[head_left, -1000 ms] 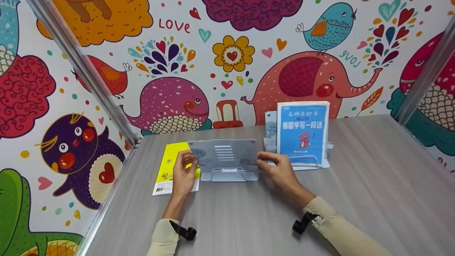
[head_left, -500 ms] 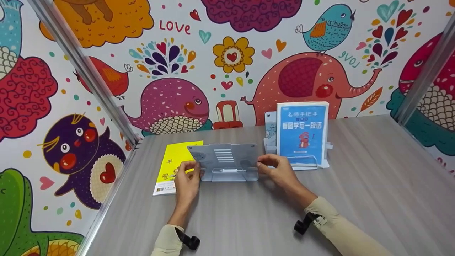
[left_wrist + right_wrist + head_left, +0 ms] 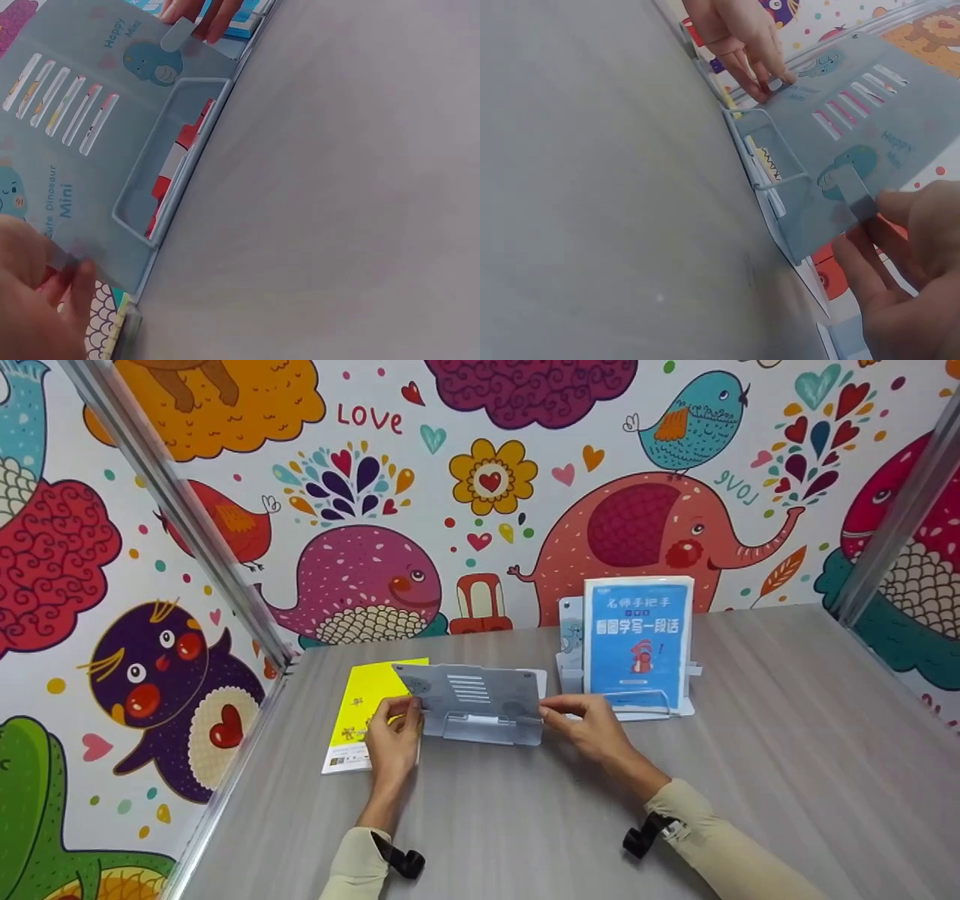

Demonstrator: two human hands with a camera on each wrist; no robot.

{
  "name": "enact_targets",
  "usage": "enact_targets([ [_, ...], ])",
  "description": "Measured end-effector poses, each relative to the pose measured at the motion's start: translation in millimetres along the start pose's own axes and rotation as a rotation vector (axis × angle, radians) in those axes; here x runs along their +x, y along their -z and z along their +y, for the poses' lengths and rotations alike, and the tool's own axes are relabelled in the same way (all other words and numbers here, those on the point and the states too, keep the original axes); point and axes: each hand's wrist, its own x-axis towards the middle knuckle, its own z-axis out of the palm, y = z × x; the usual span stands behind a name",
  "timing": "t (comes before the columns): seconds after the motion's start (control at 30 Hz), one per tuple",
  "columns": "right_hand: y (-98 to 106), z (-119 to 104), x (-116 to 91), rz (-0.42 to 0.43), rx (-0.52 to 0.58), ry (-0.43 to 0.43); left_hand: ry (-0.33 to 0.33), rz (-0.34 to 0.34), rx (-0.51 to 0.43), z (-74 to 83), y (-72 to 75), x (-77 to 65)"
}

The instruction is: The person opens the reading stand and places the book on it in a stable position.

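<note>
A grey-blue metal book stand (image 3: pixel 499 686) stands on the table in the head view, its slotted plate leaning back. In the left wrist view its plate bears cartoon dinosaurs and has a wire page holder (image 3: pixel 217 112) along the lower edge. My left hand (image 3: pixel 394 739) pinches the stand's left edge by a small side tab. On the opposite edge, my right hand (image 3: pixel 592 727) pinches the other tab (image 3: pixel 855 195) between thumb and fingers. Partly behind the left hand lies a yellow book (image 3: pixel 364 690). No book rests on the stand I hold.
To the right, a blue-covered book (image 3: pixel 637 645) stands upright on a second book stand (image 3: pixel 570 634). The grey wood-grain table (image 3: pixel 510 825) meets a cartoon-printed wall (image 3: pixel 600 405) at the back. Metal posts (image 3: pixel 187 510) border the left corner.
The stand's plate has tipped further back, and the stand has turned slightly, showing a pale part behind its right side. My left hand has shifted a little lower along with it.
</note>
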Motion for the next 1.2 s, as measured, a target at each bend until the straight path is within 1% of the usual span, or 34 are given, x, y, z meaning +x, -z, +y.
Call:
enact_targets([
  [0.13,-2,1,-2,-0.041,-0.026,0.06,-0.006,0.016,-0.019,-2.9,-0.5,4.1],
  [0.3,-5,-2,-5,-0.098,-0.007,0.085,0.0,0.025,-0.043,-3.9,-3.3,10.4],
  [0.37,-7,-4,-7,-0.125,-0.002,0.091,0.013,0.03,-0.049,-3.6,-5.5,13.4],
  [0.5,-15,-9,-13,-0.182,-0.001,0.109,0.025,0.055,-0.054,-2.9,-12.8,19.9],
  [0.67,-30,-16,-21,-0.254,0.011,0.106,0.048,0.078,-0.074,-3.3,-25.7,26.4],
  [0.77,-42,-20,-26,-0.283,0.013,0.121,0.077,0.057,-0.112,-3.0,-32.4,28.2],
  [0.97,-59,-26,-31,-0.266,-0.006,0.205,0.135,-0.016,-0.202,-1.0,-43.0,31.2],
  [1.03,-63,-27,-32,-0.269,0.007,0.213,0.138,-0.027,-0.211,0.1,-47.4,31.7],
  [1.1,-65,-27,-33,-0.278,0.018,0.215,0.141,-0.036,-0.197,1.3,-51.6,31.8],
  [1.2,-63,-26,-30,-0.319,0.018,0.195,0.149,-0.051,-0.182,2.0,-55.2,31.5],
])
